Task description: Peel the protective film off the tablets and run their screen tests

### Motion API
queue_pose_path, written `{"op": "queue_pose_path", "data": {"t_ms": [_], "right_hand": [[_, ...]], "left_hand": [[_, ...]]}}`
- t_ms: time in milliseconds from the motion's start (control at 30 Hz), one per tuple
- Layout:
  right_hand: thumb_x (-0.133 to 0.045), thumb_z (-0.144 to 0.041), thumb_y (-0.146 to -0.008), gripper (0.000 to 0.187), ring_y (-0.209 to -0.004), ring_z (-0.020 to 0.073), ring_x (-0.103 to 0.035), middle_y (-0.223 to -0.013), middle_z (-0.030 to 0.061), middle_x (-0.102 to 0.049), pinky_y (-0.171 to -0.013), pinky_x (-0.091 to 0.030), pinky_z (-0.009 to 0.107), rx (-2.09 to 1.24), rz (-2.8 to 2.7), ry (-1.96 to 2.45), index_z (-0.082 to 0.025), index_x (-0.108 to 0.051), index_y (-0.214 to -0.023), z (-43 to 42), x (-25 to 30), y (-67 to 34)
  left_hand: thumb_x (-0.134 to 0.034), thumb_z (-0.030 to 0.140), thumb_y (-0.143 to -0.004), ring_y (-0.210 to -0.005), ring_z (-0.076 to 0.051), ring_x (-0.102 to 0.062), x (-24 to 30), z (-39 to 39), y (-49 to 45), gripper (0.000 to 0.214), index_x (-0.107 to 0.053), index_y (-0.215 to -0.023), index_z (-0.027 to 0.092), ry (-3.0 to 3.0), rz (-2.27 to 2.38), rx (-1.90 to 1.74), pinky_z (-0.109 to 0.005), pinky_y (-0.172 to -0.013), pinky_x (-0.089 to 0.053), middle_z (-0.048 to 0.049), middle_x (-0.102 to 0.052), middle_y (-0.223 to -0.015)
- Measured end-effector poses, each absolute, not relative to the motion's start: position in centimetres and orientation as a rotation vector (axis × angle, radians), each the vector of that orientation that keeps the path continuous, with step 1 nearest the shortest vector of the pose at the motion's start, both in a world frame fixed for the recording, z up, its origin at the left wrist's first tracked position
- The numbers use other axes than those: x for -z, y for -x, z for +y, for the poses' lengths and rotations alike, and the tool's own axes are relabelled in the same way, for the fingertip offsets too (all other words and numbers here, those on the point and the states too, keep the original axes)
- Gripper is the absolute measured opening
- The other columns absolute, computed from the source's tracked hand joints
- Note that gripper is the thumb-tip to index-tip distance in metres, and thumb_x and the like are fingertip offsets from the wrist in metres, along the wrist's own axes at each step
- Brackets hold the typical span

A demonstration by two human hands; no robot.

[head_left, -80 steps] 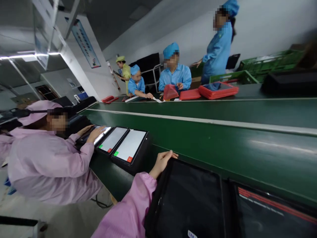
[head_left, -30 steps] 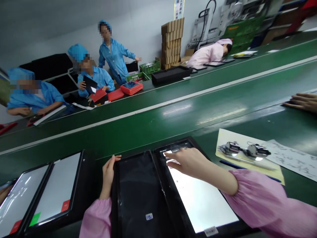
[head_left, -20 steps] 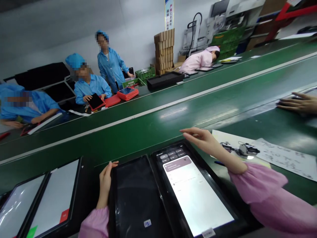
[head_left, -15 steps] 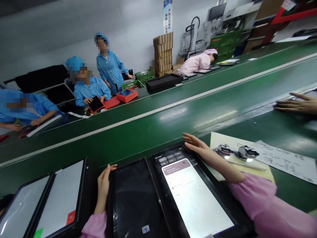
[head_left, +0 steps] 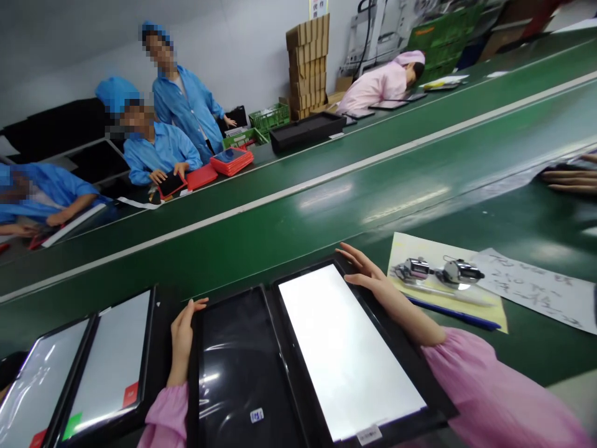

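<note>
A black tray (head_left: pixel 393 321) in front of me holds two tablets side by side. The left tablet (head_left: pixel 233 354) has a dark screen with a small white label, and the right tablet (head_left: pixel 349 354) glows plain white. My left hand (head_left: pixel 183 336) is bent around the tray's left side, its fingertips over the upper corner. My right hand (head_left: pixel 368 277) grips the upper right edge, with the fingers somewhat apart and the forearm along that side. Both hands have pink sleeves.
Another tray with two lit tablets (head_left: pixel 114 348) lies left. On the right are silver tally counters (head_left: pixel 459 272), a blue pen (head_left: pixel 454 313) and handwritten paper (head_left: pixel 536 289). A co-worker's hand (head_left: pixel 573 177) rests farther right. Several people work across the green conveyor (head_left: pixel 261 227).
The right tablet's screen went from a menu page to plain white. My hands and the tray sit slightly farther left, and the blue pen has come into view. The camera view also shifted.
</note>
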State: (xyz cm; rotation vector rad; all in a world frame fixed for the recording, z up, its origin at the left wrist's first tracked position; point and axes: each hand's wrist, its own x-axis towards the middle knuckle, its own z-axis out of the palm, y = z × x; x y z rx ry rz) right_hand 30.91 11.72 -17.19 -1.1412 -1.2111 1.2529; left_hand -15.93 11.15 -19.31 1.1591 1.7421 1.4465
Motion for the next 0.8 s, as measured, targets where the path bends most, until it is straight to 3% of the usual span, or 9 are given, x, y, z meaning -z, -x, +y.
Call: {"op": "queue_pose_path", "data": {"t_ms": [500,667,733,800], "right_hand": [[-0.080,-0.043,-0.074,0.093,-0.159,0.0314,-0.032,-0.167,0.0051,-0.043,-0.133,-0.024,0.050,-1.231,-1.278,1.117,-0.036,-0.039,-0.158,11.8,18.1,-31.2],[-0.083,-0.039,-0.069,0.101,-0.158,0.0321,-0.034,-0.167,0.0063,-0.043,-0.133,-0.026,0.051,-1.222,-1.293,1.146,-0.035,-0.036,-0.159,12.6,18.0,-30.8],[-0.084,-0.044,-0.070,0.104,-0.158,0.0325,-0.034,-0.167,0.0068,-0.043,-0.133,-0.027,0.052,-1.214,-1.289,1.171,-0.035,-0.034,-0.161,12.4,17.7,-30.8],[-0.077,-0.056,-0.079,0.100,-0.159,0.0323,-0.034,-0.168,0.0061,-0.041,-0.133,-0.026,0.053,-1.202,-1.266,1.200,-0.036,-0.030,-0.164,11.0,17.5,-31.1]], "left_hand": [[-0.068,0.075,-0.078,-0.118,-0.037,-0.071,19.3,11.0,16.0,0.057,-0.073,-0.074,0.018,-1.161,1.736,-1.445,-0.055,-0.118,-0.043,-0.0138,-0.081,-0.107],[-0.070,0.079,-0.074,-0.119,-0.039,-0.070,18.8,11.5,15.7,0.061,-0.073,-0.073,0.018,-1.168,1.732,-1.447,-0.058,-0.121,-0.041,-0.0149,-0.081,-0.105],[-0.070,0.080,-0.074,-0.123,-0.040,-0.068,18.3,11.2,15.2,0.063,-0.073,-0.074,0.017,-1.170,1.732,-1.453,-0.058,-0.124,-0.039,-0.0160,-0.080,-0.107],[-0.068,0.078,-0.080,-0.133,-0.038,-0.063,17.8,9.9,14.7,0.064,-0.077,-0.090,0.016,-1.168,1.736,-1.467,-0.055,-0.127,-0.036,-0.0155,-0.077,-0.122]]}}
